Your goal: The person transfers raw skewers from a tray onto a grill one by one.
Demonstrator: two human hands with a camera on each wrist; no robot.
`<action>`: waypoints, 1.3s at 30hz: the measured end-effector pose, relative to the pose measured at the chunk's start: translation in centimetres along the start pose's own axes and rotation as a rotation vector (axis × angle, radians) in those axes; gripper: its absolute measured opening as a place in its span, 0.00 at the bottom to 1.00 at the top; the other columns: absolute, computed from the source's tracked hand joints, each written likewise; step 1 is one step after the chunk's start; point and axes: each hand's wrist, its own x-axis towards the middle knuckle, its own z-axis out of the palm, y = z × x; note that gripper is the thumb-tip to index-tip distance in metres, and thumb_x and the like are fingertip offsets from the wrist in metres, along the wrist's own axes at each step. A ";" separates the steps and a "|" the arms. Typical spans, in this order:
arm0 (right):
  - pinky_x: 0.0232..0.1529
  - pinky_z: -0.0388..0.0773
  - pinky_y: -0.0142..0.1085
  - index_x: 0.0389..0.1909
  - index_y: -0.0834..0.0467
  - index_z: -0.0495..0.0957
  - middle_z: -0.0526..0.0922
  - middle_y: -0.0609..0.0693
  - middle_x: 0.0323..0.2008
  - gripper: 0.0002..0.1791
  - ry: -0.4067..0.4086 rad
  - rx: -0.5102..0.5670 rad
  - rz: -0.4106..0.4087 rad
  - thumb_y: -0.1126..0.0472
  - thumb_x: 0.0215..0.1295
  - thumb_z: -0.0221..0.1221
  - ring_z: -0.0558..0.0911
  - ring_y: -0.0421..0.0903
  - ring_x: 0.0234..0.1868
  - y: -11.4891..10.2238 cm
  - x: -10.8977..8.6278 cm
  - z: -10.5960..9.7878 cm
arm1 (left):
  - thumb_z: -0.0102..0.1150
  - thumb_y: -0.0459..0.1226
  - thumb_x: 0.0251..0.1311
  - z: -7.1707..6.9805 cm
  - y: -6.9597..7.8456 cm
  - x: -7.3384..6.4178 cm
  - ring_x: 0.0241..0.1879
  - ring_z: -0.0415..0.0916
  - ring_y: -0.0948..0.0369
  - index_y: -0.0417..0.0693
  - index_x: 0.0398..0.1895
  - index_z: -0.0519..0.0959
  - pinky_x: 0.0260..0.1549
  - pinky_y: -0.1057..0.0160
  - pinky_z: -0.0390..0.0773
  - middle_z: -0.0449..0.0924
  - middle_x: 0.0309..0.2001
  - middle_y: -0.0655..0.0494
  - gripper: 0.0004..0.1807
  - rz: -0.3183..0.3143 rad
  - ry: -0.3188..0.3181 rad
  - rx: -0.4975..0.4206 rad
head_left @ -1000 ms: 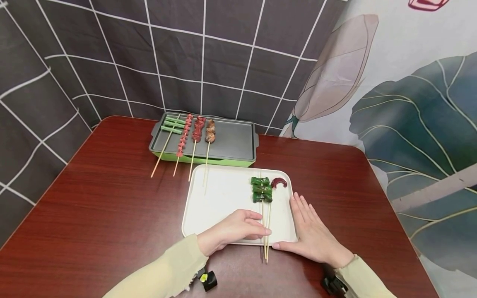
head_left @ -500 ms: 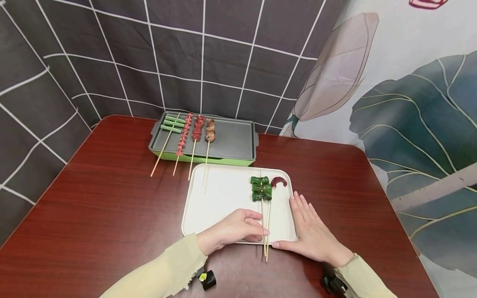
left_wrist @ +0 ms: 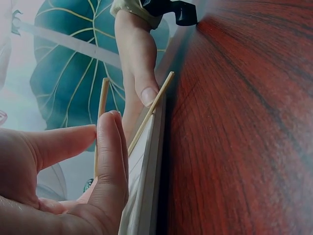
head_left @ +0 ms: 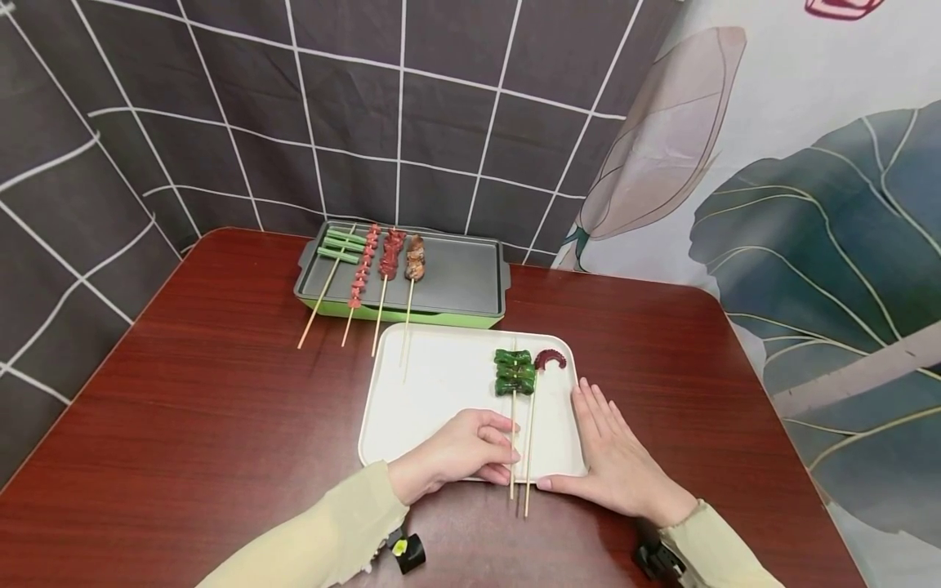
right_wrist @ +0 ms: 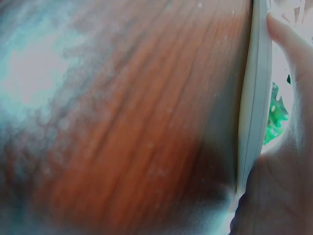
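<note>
My left hand (head_left: 465,447) pinches the stick of a green pepper skewer (head_left: 515,372) between thumb and fingers. In the left wrist view the stick (left_wrist: 103,95) runs up past the fingertips. The glossy pepper pieces lie over the right part of a white tray (head_left: 434,404). Just right of them is a skewer with a dark red curled piece like an octopus tentacle (head_left: 550,358); its stick pokes out past the tray's near edge. My right hand (head_left: 625,465) rests at the tray's near right corner, fingers straight along the right side, thumb at the front rim (right_wrist: 254,93).
Behind the tray stands a green-sided grill with a grey plate (head_left: 463,273). On its left part lie a green stalk skewer (head_left: 340,247), a pinkish red one (head_left: 360,278), a dark red meat skewer (head_left: 390,255) and a browned meat skewer (head_left: 415,260). Their sticks overhang the front.
The left hand has shifted slightly left with the pepper skewer's stick, so the two sticks now stand apart near their lower ends. The right hand has stayed put.
</note>
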 end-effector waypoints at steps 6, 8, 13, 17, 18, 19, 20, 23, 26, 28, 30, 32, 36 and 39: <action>0.76 0.48 0.58 0.79 0.70 0.45 0.45 0.66 0.79 0.74 -0.003 0.004 0.005 0.18 0.50 0.60 0.44 0.62 0.79 -0.1 0.0 -0.1 | 0.61 0.23 0.62 -0.1 0.0 0.0 0.23 0.81 0.61 0.23 0.61 0.69 0.31 0.61 0.88 0.82 0.36 0.47 0.24 0.005 -0.002 0.002; 0.76 0.48 0.58 0.79 0.70 0.45 0.45 0.66 0.79 0.74 -0.004 0.002 0.005 0.18 0.50 0.60 0.45 0.62 0.79 -0.1 0.0 -0.1 | 0.61 0.23 0.63 -0.2 0.0 0.0 0.24 0.81 0.61 0.23 0.61 0.69 0.31 0.61 0.88 0.81 0.36 0.47 0.24 0.005 -0.005 0.007; 0.75 0.50 0.60 0.78 0.71 0.46 0.46 0.67 0.78 0.73 0.011 0.002 -0.007 0.19 0.51 0.60 0.46 0.63 0.78 -0.2 0.0 -0.1 | 0.61 0.22 0.62 -0.2 -0.1 -0.1 0.24 0.80 0.61 0.25 0.60 0.71 0.30 0.61 0.88 0.81 0.36 0.46 0.23 -0.001 0.007 0.001; 0.74 0.52 0.61 0.78 0.72 0.47 0.48 0.68 0.78 0.73 0.022 0.003 -0.018 0.19 0.52 0.60 0.48 0.64 0.78 -0.3 -0.1 -0.1 | 0.61 0.22 0.63 -0.3 -0.2 -0.2 0.24 0.80 0.60 0.26 0.60 0.71 0.30 0.59 0.88 0.80 0.36 0.45 0.22 -0.003 0.008 -0.013; 0.74 0.52 0.61 0.78 0.72 0.47 0.48 0.68 0.78 0.73 0.023 0.004 -0.020 0.19 0.52 0.60 0.48 0.64 0.78 -0.3 -0.1 -0.2 | 0.60 0.22 0.63 -0.2 -0.2 -0.2 0.24 0.80 0.60 0.26 0.60 0.71 0.30 0.59 0.88 0.80 0.36 0.45 0.22 -0.002 0.007 -0.014; 0.74 0.52 0.61 0.78 0.71 0.46 0.48 0.68 0.78 0.73 0.020 0.003 -0.018 0.19 0.52 0.60 0.48 0.64 0.78 -0.4 -0.1 -0.2 | 0.60 0.22 0.63 -0.2 -0.2 -0.2 0.24 0.80 0.60 0.26 0.60 0.71 0.30 0.59 0.89 0.80 0.36 0.45 0.22 0.000 0.007 -0.014; 0.74 0.52 0.61 0.78 0.71 0.46 0.48 0.68 0.78 0.73 0.019 0.002 -0.018 0.19 0.52 0.60 0.48 0.64 0.78 -0.3 -0.1 -0.2 | 0.60 0.22 0.63 -0.2 -0.2 -0.3 0.24 0.80 0.60 0.26 0.61 0.71 0.30 0.59 0.89 0.80 0.36 0.45 0.22 0.003 0.006 -0.013; 0.74 0.51 0.60 0.78 0.71 0.46 0.47 0.67 0.78 0.73 0.012 -0.002 -0.012 0.18 0.51 0.59 0.47 0.63 0.78 -0.3 -0.1 -0.2 | 0.59 0.21 0.63 -0.2 -0.3 -0.3 0.24 0.79 0.60 0.27 0.61 0.71 0.30 0.58 0.89 0.80 0.37 0.45 0.23 0.016 0.002 -0.005; 0.75 0.50 0.60 0.78 0.71 0.46 0.47 0.67 0.78 0.73 0.014 -0.003 -0.012 0.18 0.51 0.60 0.47 0.63 0.78 -0.2 -0.1 -0.1 | 0.58 0.21 0.63 -0.3 -0.3 -0.4 0.24 0.79 0.60 0.27 0.62 0.71 0.29 0.58 0.89 0.80 0.37 0.46 0.23 0.029 -0.006 0.001; 0.75 0.51 0.60 0.78 0.71 0.46 0.47 0.67 0.78 0.73 0.019 -0.003 -0.016 0.18 0.51 0.60 0.47 0.63 0.78 -0.2 -0.1 -0.1 | 0.58 0.20 0.63 -0.2 -0.2 -0.4 0.24 0.79 0.60 0.27 0.62 0.71 0.29 0.57 0.89 0.80 0.37 0.47 0.23 0.035 -0.009 0.006; 0.74 0.51 0.61 0.78 0.71 0.46 0.47 0.68 0.78 0.73 0.024 -0.003 -0.020 0.19 0.51 0.60 0.48 0.64 0.78 -0.3 -0.1 -0.1 | 0.58 0.20 0.62 -0.2 -0.1 -0.5 0.24 0.79 0.60 0.27 0.62 0.71 0.29 0.57 0.89 0.79 0.37 0.47 0.23 0.040 -0.008 0.013; 0.74 0.51 0.61 0.78 0.71 0.46 0.47 0.68 0.78 0.73 0.021 -0.003 -0.016 0.19 0.51 0.60 0.47 0.64 0.78 -0.2 -0.1 -0.1 | 0.58 0.20 0.62 -0.2 0.1 -0.7 0.24 0.79 0.60 0.28 0.62 0.71 0.29 0.57 0.89 0.79 0.37 0.48 0.24 0.045 -0.009 0.022; 0.75 0.49 0.59 0.79 0.70 0.44 0.45 0.66 0.79 0.74 -0.004 0.000 0.007 0.17 0.50 0.59 0.45 0.62 0.78 -0.2 0.0 -0.1 | 0.58 0.20 0.62 -0.2 0.3 -1.0 0.24 0.79 0.59 0.28 0.61 0.72 0.29 0.57 0.89 0.79 0.36 0.48 0.23 0.063 -0.012 0.045; 0.76 0.48 0.59 0.79 0.69 0.44 0.44 0.66 0.79 0.74 -0.015 0.002 0.017 0.17 0.50 0.58 0.45 0.62 0.79 -0.2 0.0 -0.1 | 0.60 0.20 0.61 -0.4 0.4 -1.2 0.24 0.79 0.59 0.28 0.60 0.73 0.28 0.58 0.88 0.78 0.34 0.50 0.23 0.080 -0.010 0.056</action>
